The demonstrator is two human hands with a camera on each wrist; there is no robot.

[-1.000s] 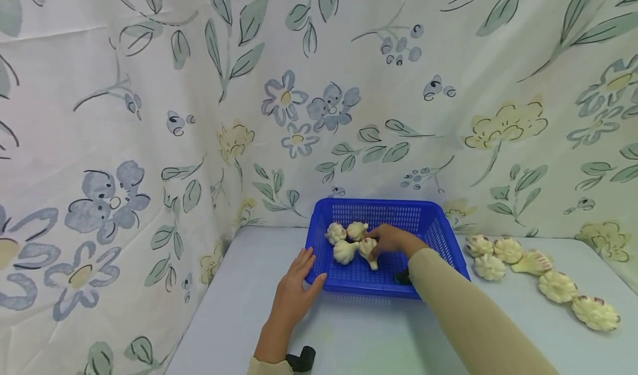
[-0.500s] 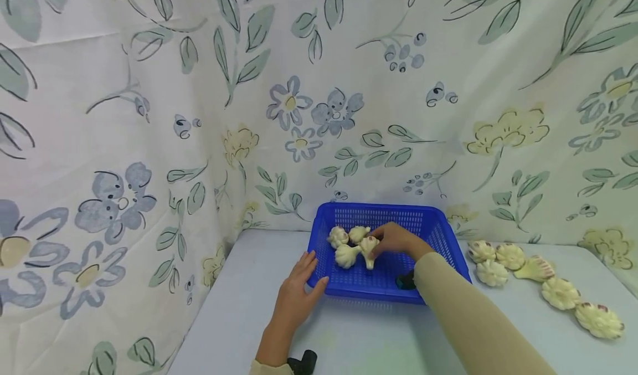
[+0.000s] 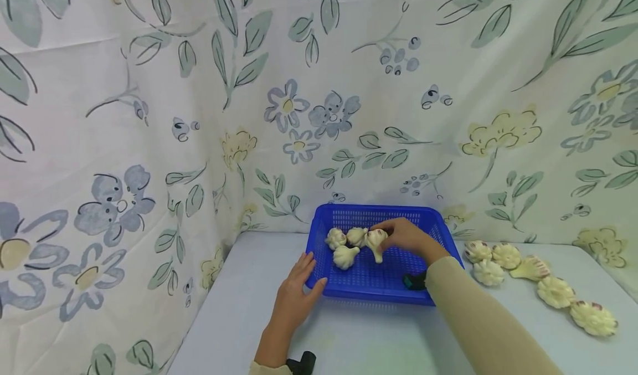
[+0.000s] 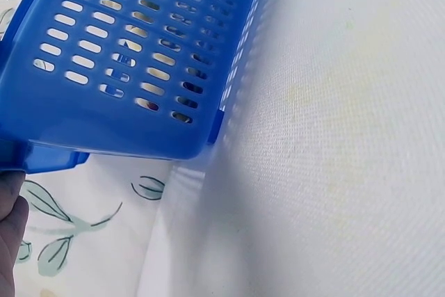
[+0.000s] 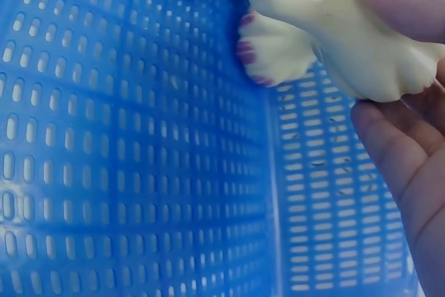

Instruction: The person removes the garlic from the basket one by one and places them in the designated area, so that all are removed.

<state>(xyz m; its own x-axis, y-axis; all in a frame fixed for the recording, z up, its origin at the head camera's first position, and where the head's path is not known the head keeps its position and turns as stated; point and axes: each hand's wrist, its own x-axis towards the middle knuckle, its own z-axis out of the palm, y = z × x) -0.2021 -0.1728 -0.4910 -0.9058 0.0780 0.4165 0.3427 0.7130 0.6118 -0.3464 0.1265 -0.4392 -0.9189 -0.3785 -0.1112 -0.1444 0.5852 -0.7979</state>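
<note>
Over the floor of the blue plastic basket (image 3: 369,296), my right hand (image 3: 407,237) pinches a garlic bulb (image 3: 375,242) between thumb and fingers, its stem pointing down toward the front. The right wrist view shows the thumb on one side of that pale bulb (image 5: 379,57) and the fingertips on the other. Three more bulbs lie in the basket's left half: one at far left (image 3: 335,238), one behind (image 3: 356,236), one in front (image 3: 345,257). My left hand (image 3: 294,294) rests at the basket's left rim, fingers extended; only its fingertips (image 4: 8,196) show in the left wrist view.
Right of the basket, several garlic bulbs (image 3: 555,292) lie in a loose line on the white table (image 3: 239,297). A floral cloth (image 3: 319,114) hangs behind and along the left side. Dark wrist gear (image 3: 301,363) sits on the left wrist.
My right hand has drawn its garlic bulb slightly right and up, away from the front bulb it was beside. The left hand has stayed at the rim.
</note>
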